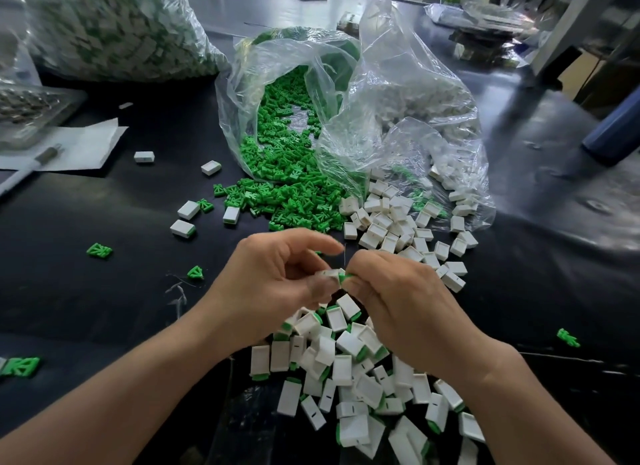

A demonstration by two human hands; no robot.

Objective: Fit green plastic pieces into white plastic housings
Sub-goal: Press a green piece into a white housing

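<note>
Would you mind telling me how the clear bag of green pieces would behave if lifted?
The clear bag looks thin and crumpled, so probably floppy. Its mouth lies open with green pieces spilling out, so lifting the closed end would likely pour more out.

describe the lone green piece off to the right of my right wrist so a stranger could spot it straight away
On the black table, look past the right hand toward the right edge of the view. There a single green piece lies on bare dark surface. Unlike the green pieces spilling from the clear bag, it has no neighbours and no white housing around it.
</note>
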